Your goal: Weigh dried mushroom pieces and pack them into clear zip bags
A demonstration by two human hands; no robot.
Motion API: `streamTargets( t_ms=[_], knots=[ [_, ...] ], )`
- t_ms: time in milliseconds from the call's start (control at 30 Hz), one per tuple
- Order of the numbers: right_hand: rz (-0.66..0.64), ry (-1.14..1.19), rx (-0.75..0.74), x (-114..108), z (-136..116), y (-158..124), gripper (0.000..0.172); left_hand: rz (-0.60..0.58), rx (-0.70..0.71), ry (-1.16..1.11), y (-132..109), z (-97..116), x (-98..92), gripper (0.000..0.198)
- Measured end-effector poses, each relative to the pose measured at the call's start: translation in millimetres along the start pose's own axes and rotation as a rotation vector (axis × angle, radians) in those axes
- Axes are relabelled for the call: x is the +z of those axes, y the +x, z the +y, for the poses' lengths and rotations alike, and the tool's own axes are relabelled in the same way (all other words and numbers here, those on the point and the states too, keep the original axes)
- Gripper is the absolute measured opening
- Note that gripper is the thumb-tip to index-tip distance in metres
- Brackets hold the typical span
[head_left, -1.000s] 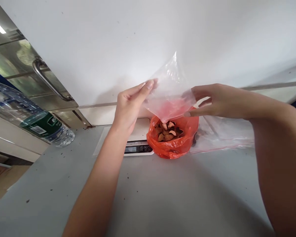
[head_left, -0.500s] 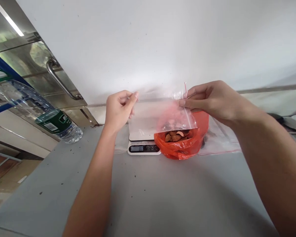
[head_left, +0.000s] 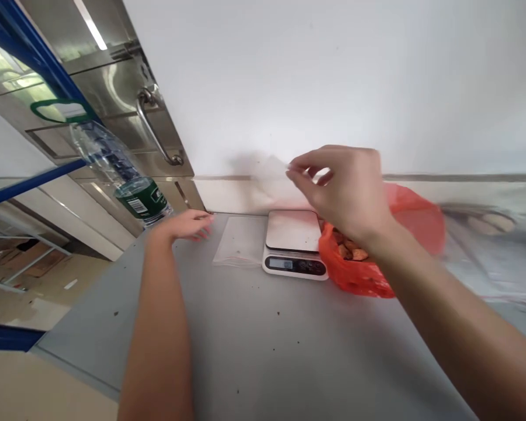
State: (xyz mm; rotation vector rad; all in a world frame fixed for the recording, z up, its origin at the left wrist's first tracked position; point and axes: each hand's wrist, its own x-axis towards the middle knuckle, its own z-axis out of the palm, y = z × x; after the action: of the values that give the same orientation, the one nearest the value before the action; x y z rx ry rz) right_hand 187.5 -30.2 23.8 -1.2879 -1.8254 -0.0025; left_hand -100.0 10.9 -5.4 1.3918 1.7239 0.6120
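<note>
Pinching a blurred, seemingly clear bag [head_left: 268, 174]

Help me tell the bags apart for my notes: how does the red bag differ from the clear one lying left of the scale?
The red bag bulges upward with its mouth open, while the clear bag lies flat. The red bag holds brown pieces; the clear bag shows no such pieces. The red bag is strongly coloured, the clear bag see-through. Both rest on the gray table beside the scale.

Soft light, display [head_left: 281, 264] seemingly blurred
</note>
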Motion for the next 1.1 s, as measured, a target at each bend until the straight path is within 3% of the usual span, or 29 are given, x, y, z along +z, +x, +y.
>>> streamTargets(
  t_ms=[100, 233, 300, 400, 533, 700, 933, 1100],
  knots=[
    [-0.174, -0.168, -0.169, 39, -26, 4, 0.030, -0.039, -0.030, -0.057, 7, -15, 2.1, 0.021],
    [-0.588, -0.355, -0.333, 83, -52, -11, 0.039, -0.073, -0.026, -0.125, 15, -26, 6.1, 0.024],
    [-0.727, -0.367, -0.383, 97, -56, -22, 0.035, -0.102, -0.015, -0.142, 18, -30, 7.4, 0.026],
    [-0.834, -0.361, -0.417, 108, -52, -37, 0.028, -0.165, 0.012, -0.140, 22, -33, 8.5, 0.024],
    [-0.905, -0.369, -0.434, 110, -44, -43, 0.034, -0.207, 0.036, -0.102, 25, -33, 9.8, 0.027],
    [-0.933, -0.361, -0.462, 108, -42, -45, 0.031, -0.163, 0.083, -0.013, 30, -34, 14.8, 0.034],
    [-0.922, -0.332, -0.454, 99, -39, -57, 0.033, -0.004, 0.256, 0.174, 40, -25, 28.9, 0.041],
    [-0.921, -0.260, -0.441, 89, -35, -66, 0.036, -0.112, 0.328, 0.280, 41, -8, 44.4, 0.044]
  ],
)
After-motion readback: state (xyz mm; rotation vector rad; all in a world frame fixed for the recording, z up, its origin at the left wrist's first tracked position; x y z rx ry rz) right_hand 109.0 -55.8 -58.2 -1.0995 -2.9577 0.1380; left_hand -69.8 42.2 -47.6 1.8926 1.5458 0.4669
